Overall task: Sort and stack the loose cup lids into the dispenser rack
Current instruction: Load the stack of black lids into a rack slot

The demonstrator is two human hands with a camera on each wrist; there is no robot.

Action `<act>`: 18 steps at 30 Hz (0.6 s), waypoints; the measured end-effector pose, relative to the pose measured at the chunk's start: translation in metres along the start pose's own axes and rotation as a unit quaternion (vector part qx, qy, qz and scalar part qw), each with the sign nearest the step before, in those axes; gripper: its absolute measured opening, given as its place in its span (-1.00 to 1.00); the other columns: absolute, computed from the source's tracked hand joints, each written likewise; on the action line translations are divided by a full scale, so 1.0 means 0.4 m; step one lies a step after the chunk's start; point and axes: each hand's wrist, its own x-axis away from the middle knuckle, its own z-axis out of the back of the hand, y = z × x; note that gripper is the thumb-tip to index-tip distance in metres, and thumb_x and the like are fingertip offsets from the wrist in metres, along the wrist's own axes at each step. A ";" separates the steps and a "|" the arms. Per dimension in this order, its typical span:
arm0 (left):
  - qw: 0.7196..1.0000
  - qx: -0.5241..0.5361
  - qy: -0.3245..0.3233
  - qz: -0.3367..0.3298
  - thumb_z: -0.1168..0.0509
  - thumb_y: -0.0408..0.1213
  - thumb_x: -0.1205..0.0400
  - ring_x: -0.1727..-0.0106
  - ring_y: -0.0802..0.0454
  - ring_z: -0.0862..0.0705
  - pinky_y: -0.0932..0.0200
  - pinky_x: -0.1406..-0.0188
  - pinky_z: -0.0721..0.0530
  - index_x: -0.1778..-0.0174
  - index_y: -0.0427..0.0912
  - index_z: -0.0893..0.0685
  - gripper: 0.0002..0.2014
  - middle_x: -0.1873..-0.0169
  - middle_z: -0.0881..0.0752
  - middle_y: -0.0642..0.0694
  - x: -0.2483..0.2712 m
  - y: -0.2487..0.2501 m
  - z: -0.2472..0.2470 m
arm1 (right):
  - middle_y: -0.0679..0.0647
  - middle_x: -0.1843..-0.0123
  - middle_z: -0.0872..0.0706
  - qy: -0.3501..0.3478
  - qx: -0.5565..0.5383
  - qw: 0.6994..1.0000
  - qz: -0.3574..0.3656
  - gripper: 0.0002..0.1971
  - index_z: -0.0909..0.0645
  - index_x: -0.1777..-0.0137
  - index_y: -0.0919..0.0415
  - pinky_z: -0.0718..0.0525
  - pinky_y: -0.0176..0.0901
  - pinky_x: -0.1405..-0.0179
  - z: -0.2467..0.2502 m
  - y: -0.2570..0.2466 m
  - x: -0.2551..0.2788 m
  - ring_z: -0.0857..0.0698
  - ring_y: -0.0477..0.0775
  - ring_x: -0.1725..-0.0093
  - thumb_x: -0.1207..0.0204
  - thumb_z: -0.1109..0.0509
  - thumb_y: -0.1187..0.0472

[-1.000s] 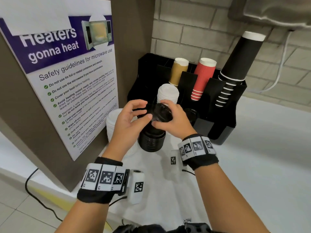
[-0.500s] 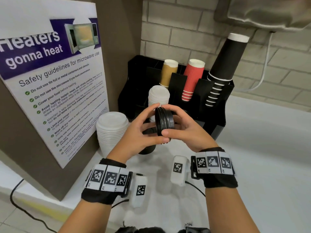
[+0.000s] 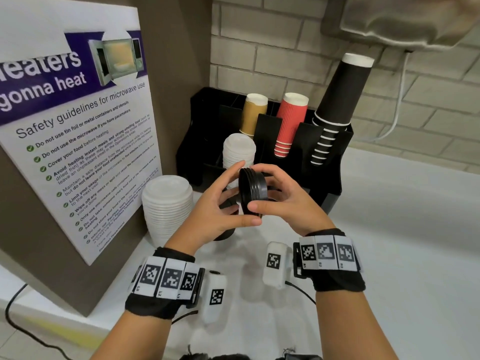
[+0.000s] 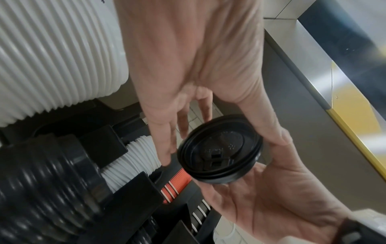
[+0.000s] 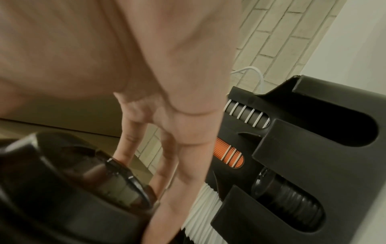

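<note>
A microwave safety poster point(image 3: 78, 141) stood at the far left, and just right of it a tall stack of white lids point(image 3: 167, 203) sat on the white counter point(image 3: 389, 255). Next came the left hand point(image 3: 215, 211), fingers and thumb spread wide and curled round a small nested stack of black lids point(image 3: 253, 190), which was turned on edge in the air above the counter, in front of the rack. In the left wrist view that stack point(image 4: 220, 149) showed its top face, pinched at its rim between the 2 hands. Below the hands, a taller stack of black lids point(image 3: 226, 203) stood on the counter, mostly hidden. The right hand point(image 3: 288, 203) gripped the held stack from the other side, thumb at its lower rim. Behind, the black dispenser rack point(image 3: 327, 178) held another white lid stack point(image 3: 239, 152) in front, then tan cups point(image 3: 253, 113), red cups point(image 3: 289, 123) and black cups point(image 3: 337, 105) at the far right.
</note>
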 end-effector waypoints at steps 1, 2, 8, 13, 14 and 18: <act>1.000 -0.001 0.008 0.002 -0.61 -0.15 -0.23 -0.43 0.27 -0.53 0.19 -0.30 -0.62 -0.41 0.47 -0.36 -0.11 -0.48 -0.44 0.25 0.000 0.001 0.004 | 0.01 -0.15 -0.71 0.013 -0.009 1.000 0.003 -0.36 -0.58 -0.30 -0.17 -0.74 -0.16 0.02 0.009 0.000 -0.009 -0.76 -0.01 -0.10 -0.19 -0.67 0.12; 1.000 -0.004 0.022 0.004 -0.58 -0.11 -0.25 -0.45 0.24 -0.53 0.18 -0.33 -0.59 -0.40 0.48 -0.37 -0.16 -0.48 -0.45 0.23 0.000 0.003 0.010 | -0.04 -0.12 -0.72 0.041 -0.023 0.999 0.008 -0.38 -0.59 -0.27 -0.20 -0.74 -0.20 0.10 0.025 -0.002 -0.022 -0.78 -0.05 -0.06 -0.19 -0.67 0.14; 0.992 -0.031 0.121 0.003 -0.48 0.00 -0.43 -0.23 0.17 -0.70 0.16 -0.25 -0.64 -0.27 0.25 -0.57 -0.53 -0.31 -0.60 0.10 0.007 0.012 0.065 | -0.04 -0.20 -0.65 0.241 0.093 0.966 0.009 -0.32 -0.48 -0.37 -0.11 -0.68 -0.25 -0.07 0.193 0.016 -0.154 -0.70 -0.07 -0.16 -0.26 -0.67 0.19; 0.988 -0.049 0.144 0.003 -0.42 -0.24 -0.57 -0.08 0.24 -0.73 0.26 -0.15 -0.61 -0.21 0.17 -0.62 -0.67 -0.25 -0.63 0.09 0.013 0.009 0.081 | 0.16 -0.29 -0.53 0.128 0.363 0.919 -0.084 -0.22 -0.44 -0.44 0.03 -0.50 -0.22 -0.20 0.216 0.086 -0.236 -0.57 0.18 -0.30 -0.22 -0.68 0.21; 0.988 -0.053 0.143 0.004 -0.41 -0.27 -0.59 -0.08 0.24 -0.73 0.25 -0.16 -0.62 -0.21 0.16 -0.62 -0.68 -0.25 -0.63 0.09 0.014 0.008 0.082 | 0.21 -0.35 -0.47 0.103 0.418 0.896 -0.104 -0.19 -0.41 -0.48 0.02 -0.45 -0.20 -0.22 0.212 0.095 -0.245 -0.53 0.21 -0.33 -0.22 -0.68 0.20; 0.987 -0.060 0.148 0.005 -0.40 -0.30 -0.61 -0.07 0.26 -0.73 0.33 -0.12 -0.63 -0.20 0.14 -0.63 -0.69 -0.24 -0.64 0.10 0.016 0.008 0.086 | 0.25 -0.51 -0.35 0.003 0.553 0.820 -0.150 -0.09 -0.31 -0.59 0.11 -0.55 0.00 -0.33 0.180 0.116 -0.270 -0.48 0.28 -0.41 -0.24 -0.65 0.19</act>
